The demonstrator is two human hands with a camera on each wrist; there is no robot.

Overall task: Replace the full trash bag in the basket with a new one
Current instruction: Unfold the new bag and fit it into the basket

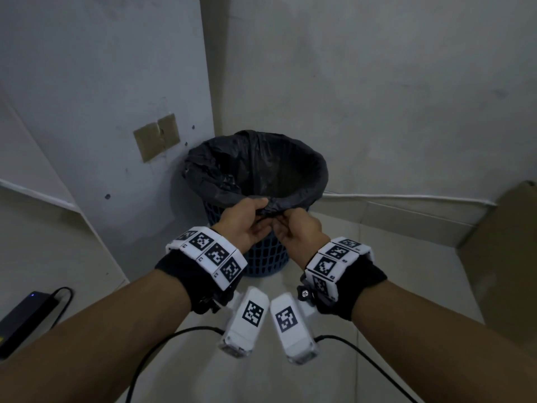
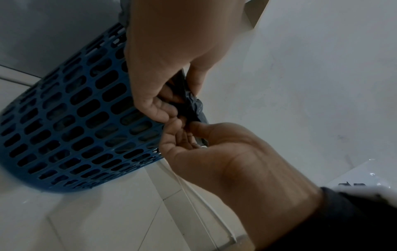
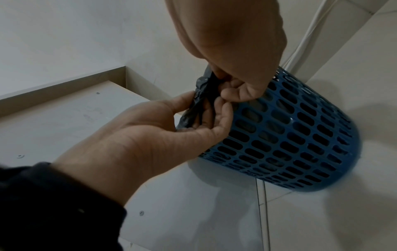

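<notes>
Trash bag [image 1: 255, 167] lining blue basket [image 1: 266, 257] in the wall corner, folded over its rim.
Near edge bunched and pinched by left hand [image 1: 244, 221] and right hand [image 1: 296, 229]; probably late in fitting; whether new, unclear.
</notes>
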